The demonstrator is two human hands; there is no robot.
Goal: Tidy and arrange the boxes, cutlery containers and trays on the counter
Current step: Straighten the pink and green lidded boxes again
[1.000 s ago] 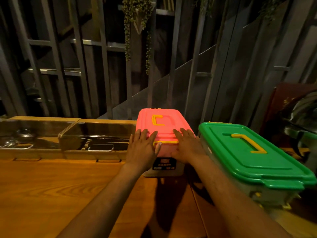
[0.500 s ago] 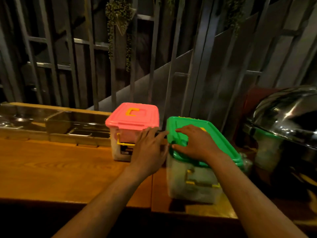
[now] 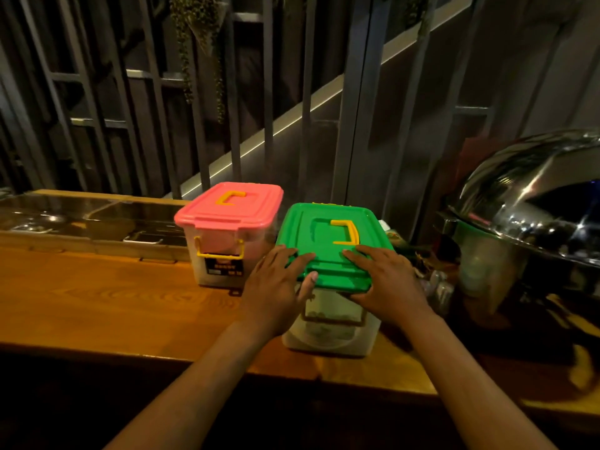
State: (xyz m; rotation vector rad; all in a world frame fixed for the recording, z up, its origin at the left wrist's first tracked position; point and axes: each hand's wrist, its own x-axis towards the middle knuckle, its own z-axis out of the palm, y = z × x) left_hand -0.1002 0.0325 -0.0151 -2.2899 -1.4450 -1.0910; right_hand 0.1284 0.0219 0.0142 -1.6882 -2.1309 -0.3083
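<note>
Green-lidded box (image 3: 328, 254) sits on the wooden counter (image 3: 107, 297), near its front edge, long side running away from the camera. Clear body, green lid with a yellow handle (image 3: 346, 232) lying flat on top.

Left hand (image 3: 276, 284) is on the lid's near-left corner: fingers spread flat on top, thumb hooked over the front rim. Right hand (image 3: 386, 280) mirrors it on the near-right corner, fingers flat on the lid, palm over the edge. Neither hand is clenched; both press flat with open fingers, bracing the lid rather than wrapping it.

Pink-lidded box (image 3: 227, 235) stands just beside it on the left, slightly further back, also clear-bodied with yellow latch and handle, dark label on the front. Can't tell if the two boxes touch.

Further left along the counter's back: a row of shallow glossy trays (image 3: 97, 222), contents too dim to make out. Far right: a steel chafing dish (image 3: 532, 216) with domed lid, apart from the green box, small clutter between them.
</note>
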